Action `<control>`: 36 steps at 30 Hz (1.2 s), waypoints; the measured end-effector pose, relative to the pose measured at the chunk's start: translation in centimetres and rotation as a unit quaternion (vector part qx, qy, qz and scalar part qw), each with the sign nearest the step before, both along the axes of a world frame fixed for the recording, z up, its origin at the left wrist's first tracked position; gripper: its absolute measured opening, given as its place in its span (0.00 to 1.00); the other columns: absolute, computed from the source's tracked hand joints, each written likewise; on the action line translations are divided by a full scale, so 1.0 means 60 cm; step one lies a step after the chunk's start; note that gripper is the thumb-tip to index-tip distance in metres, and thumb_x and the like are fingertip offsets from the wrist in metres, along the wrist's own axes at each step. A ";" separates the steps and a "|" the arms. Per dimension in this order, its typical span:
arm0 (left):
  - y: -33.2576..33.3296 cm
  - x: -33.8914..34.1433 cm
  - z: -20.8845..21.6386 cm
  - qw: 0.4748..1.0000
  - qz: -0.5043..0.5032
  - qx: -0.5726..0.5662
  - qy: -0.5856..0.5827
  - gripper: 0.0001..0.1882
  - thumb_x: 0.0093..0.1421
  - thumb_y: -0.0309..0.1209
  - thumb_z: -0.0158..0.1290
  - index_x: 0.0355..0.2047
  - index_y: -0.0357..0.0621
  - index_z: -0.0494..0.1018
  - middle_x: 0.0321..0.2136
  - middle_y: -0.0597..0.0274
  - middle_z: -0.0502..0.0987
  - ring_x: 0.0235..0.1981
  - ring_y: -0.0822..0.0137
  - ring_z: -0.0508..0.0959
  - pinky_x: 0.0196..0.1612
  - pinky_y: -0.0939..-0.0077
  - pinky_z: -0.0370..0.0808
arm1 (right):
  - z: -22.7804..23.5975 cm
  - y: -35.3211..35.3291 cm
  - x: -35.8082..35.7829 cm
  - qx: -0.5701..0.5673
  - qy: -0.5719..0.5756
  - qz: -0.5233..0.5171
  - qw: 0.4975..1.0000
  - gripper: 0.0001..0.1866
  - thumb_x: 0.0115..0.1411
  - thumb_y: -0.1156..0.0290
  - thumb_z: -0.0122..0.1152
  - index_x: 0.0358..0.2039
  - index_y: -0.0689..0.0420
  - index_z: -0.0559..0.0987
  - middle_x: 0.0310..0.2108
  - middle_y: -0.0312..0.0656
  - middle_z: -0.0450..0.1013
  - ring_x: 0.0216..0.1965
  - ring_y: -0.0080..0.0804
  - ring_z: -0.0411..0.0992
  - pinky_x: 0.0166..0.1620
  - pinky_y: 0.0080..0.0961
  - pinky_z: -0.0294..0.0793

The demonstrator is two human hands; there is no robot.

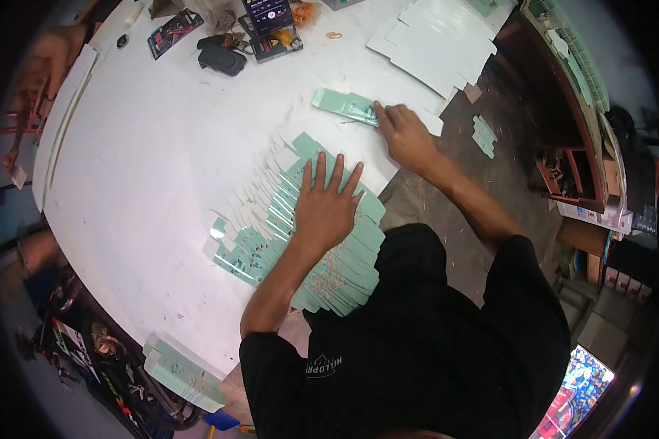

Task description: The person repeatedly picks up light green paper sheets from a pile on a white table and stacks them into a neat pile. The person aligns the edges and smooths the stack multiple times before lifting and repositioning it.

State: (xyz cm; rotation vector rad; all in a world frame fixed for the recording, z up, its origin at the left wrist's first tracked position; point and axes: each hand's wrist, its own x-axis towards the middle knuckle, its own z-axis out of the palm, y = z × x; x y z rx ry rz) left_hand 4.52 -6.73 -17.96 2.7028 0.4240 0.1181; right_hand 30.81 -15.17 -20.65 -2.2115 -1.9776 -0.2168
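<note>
A fanned-out row of flat, light-green printed cartons (337, 271) overlaps along the near edge of the white table. Across it lies my left hand (326, 208), palm down with its fingers spread. Further off and to the right, my right hand (406, 137) has its fingers curled at the right end of a single long green carton (340, 104). The index finger reaches onto that carton's printed face. What the thumb does there is hidden.
White flat card sheets (432, 44) are stacked at the far right of the table (139, 183). A lit phone (267, 16), a black case (221, 55) and packaged items stand at the back. More green cartons (183, 373) sit at the near left corner. Another person's hand (11, 159) shows at far left.
</note>
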 end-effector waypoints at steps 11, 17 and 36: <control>0.009 -0.004 0.042 0.998 -0.021 -0.035 0.041 0.53 0.57 0.61 0.63 0.73 0.38 0.62 0.76 0.36 0.51 0.78 0.35 0.46 0.76 0.30 0.38 | 0.046 0.043 0.086 0.094 0.096 -0.198 0.971 0.25 0.70 0.55 0.61 0.62 0.54 0.76 0.44 0.57 0.81 0.46 0.52 0.81 0.47 0.50 0.80; 0.009 0.003 0.034 0.992 0.033 -0.103 0.071 0.37 0.66 0.55 0.56 0.64 0.38 0.74 0.71 0.31 0.62 0.75 0.33 0.56 0.76 0.35 0.44 | 0.060 0.014 0.093 0.137 0.278 -0.163 0.937 0.20 0.71 0.76 0.59 0.62 0.54 0.74 0.21 0.44 0.76 0.20 0.29 0.72 0.27 0.25 0.70; 0.013 -0.002 0.045 0.998 -0.028 -0.016 0.052 0.53 0.59 0.60 0.60 0.73 0.34 0.59 0.75 0.35 0.53 0.77 0.34 0.49 0.76 0.30 0.39 | 0.041 0.039 0.142 0.109 -0.119 -0.168 0.972 0.31 0.72 0.51 0.57 0.68 0.58 0.70 0.50 0.57 0.80 0.53 0.53 0.78 0.58 0.48 0.77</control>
